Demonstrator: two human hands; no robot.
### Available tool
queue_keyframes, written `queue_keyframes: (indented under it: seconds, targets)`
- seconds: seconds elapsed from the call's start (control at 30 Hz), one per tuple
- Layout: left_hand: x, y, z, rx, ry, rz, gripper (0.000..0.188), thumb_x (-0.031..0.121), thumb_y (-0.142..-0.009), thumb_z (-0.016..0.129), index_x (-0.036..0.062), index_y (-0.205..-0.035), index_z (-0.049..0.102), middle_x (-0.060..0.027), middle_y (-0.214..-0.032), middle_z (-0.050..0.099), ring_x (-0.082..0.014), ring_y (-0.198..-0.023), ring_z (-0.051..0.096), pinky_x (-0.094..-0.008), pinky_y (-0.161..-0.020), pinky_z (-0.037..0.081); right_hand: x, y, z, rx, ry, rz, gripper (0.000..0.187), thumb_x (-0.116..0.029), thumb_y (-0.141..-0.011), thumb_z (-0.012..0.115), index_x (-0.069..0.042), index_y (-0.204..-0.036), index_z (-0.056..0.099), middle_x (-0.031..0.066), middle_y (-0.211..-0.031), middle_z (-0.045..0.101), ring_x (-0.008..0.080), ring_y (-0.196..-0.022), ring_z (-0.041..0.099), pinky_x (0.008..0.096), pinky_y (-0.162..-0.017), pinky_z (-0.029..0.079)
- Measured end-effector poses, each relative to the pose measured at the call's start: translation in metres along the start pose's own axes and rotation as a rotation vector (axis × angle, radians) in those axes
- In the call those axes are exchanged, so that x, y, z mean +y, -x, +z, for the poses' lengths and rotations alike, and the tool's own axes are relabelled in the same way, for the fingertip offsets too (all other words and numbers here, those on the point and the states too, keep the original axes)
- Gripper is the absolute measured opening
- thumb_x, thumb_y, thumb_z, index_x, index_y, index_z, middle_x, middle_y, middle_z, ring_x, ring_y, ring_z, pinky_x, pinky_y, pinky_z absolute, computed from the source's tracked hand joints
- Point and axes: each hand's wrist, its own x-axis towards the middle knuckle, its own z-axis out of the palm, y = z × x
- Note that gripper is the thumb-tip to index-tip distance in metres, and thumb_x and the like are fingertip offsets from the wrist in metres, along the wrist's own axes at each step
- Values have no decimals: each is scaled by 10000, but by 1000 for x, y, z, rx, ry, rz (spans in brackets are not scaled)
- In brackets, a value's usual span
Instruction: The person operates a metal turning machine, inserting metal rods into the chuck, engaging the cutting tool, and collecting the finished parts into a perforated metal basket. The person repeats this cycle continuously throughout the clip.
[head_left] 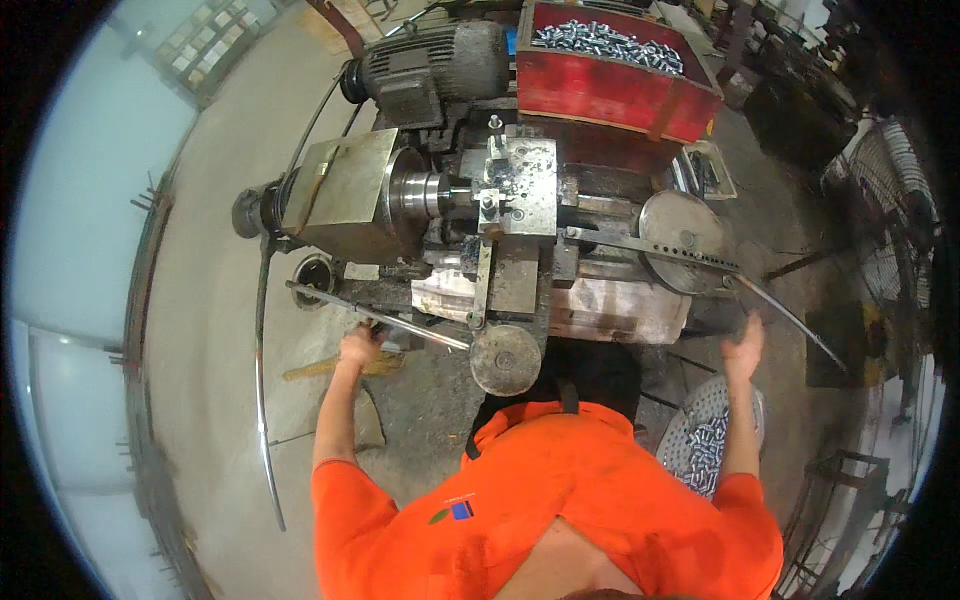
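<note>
My left hand [359,347] is closed just below a long metal lever bar [400,322]. Something dark shows at its fingertips, too small to make out. The bar runs to a round metal disc [505,360] at the front of a lathe-like machine [525,185]. On the other side, my right hand [742,350] looks open, its fingers stretched forward. It is nearest to a slanting metal handle [790,318], joined to a flat perforated bar [660,246] across a larger disc [686,235]. I see no contact between that hand and the handle.
A red bin [610,95] full of small metal pieces stands behind the machine, right of an electric motor [440,65]. A perforated basin [690,455] with similar pieces sits below my right forearm. A long rod [262,400] slopes down on the left; a fan [885,215] stands far right.
</note>
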Motion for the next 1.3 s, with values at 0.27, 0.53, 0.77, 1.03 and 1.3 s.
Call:
queue_keyframes:
  seconds: [0.27, 0.53, 0.77, 1.03, 1.3]
  targets:
    - [15, -19, 137, 178, 359, -440, 534, 524, -786, 524, 8, -909, 585, -237, -858, 632, -411, -831, 620, -469, -727, 494, -76, 65, 3, -245, -145, 77, 432, -102, -582, 590, -2, -1001, 622, 194, -1044, 591, 378, -991, 548, 396, -843, 448]
    - [9, 3, 46, -127, -137, -112, 505, 465, -814, 537, 48, -1098, 520, -175, -922, 650, -321, -895, 626, -434, -734, 494, -178, -66, -52, 6, -299, -344, 353, -87, -576, 592, -25, -921, 635, 156, -938, 615, 347, -906, 581, 382, -802, 468]
    - [-46, 40, -20, -34, 237, -182, 462, 433, -816, 565, 75, -1107, 561, -215, -900, 628, -375, -871, 599, -457, -735, 471, -398, -137, -17, -246, -576, -782, 345, -141, -585, 611, -60, -918, 653, 132, -961, 626, 317, -919, 576, 371, -809, 468]
    - [-111, 166, -180, 608, 8, -467, 366, 318, -840, 595, 85, -1121, 572, -120, -803, 643, -273, -718, 624, -379, -631, 483, -520, -132, 34, -537, -192, -796, 282, -221, -544, 608, -18, -727, 679, 220, -787, 645, 374, -789, 628, 393, -773, 509]
    - [-199, 154, -126, 274, 74, -862, 532, 519, -743, 623, -7, -821, 650, -208, -821, 648, -391, -794, 628, -464, -690, 488, -517, -135, 42, -558, -199, -851, 274, -197, -521, 618, -35, -732, 687, 182, -789, 658, 317, -783, 653, 365, -739, 522]
